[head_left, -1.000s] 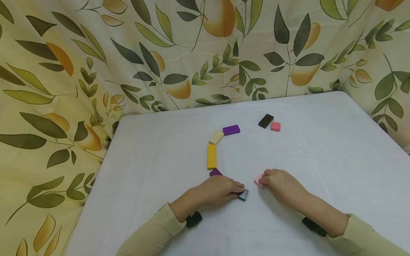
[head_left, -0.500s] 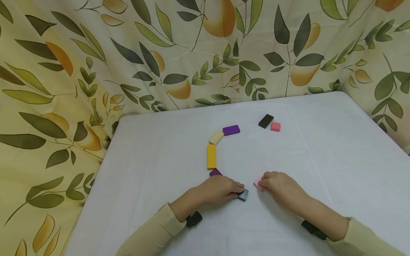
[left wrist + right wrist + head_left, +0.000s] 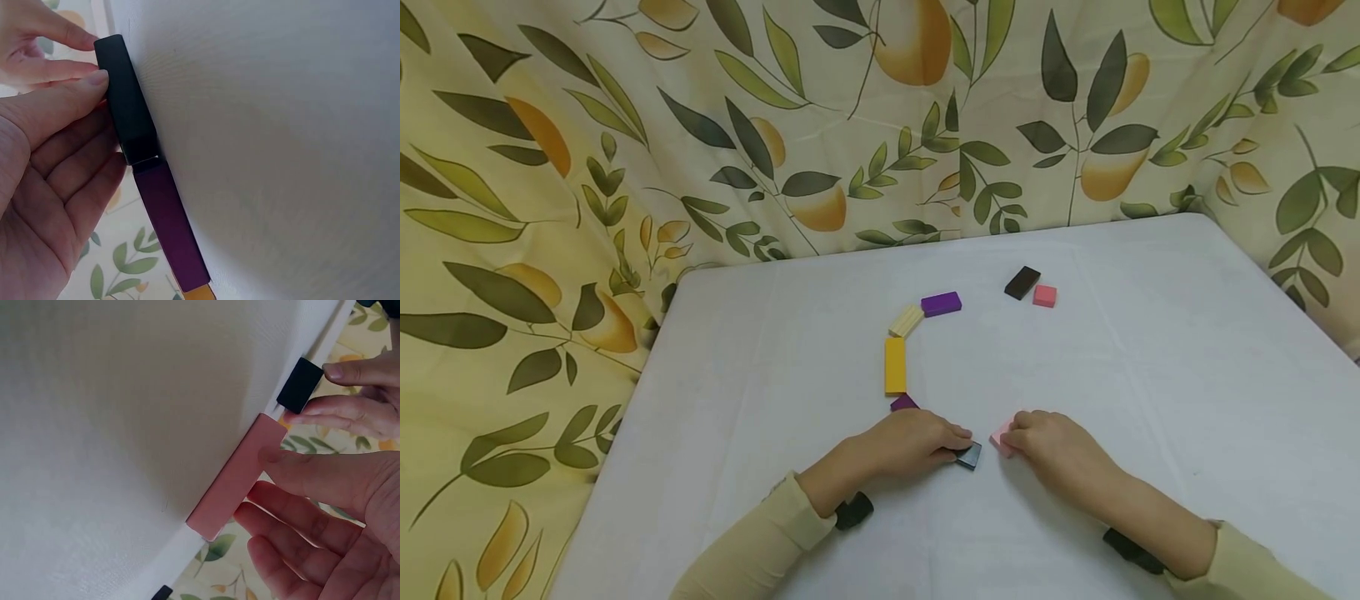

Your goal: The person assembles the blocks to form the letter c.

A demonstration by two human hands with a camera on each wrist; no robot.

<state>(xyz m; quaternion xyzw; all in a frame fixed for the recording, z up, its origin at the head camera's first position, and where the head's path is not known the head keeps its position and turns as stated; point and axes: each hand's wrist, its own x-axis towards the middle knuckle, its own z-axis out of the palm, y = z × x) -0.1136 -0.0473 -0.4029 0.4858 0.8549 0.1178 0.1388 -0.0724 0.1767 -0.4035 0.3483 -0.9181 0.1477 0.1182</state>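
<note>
In the head view, my left hand [image 3: 906, 442] holds a black block [image 3: 970, 456] on the white table, partly hidden by the fingers. The left wrist view shows its thumb on one side of that block, its end close against a dark purple block [image 3: 172, 225]. My right hand [image 3: 1063, 450] pinches a pink block [image 3: 240, 478] between thumb and fingers. A small gap parts the pink block from the free end of the black one. Beyond the dark purple block, a yellow block [image 3: 895, 367], a pale wood-coloured block [image 3: 906, 321] and a violet block [image 3: 942, 304] continue the curved row.
Farther back to the right lie another black block [image 3: 1022, 283] and a small coral block [image 3: 1045, 296], close together. A white cloth covers the table [image 3: 760, 375]. Behind it hangs a leaf-and-fruit patterned curtain [image 3: 865, 125].
My right hand has drawn the pink block slightly toward me and left, nearer the black block. The left hand and the other blocks have stayed in place.
</note>
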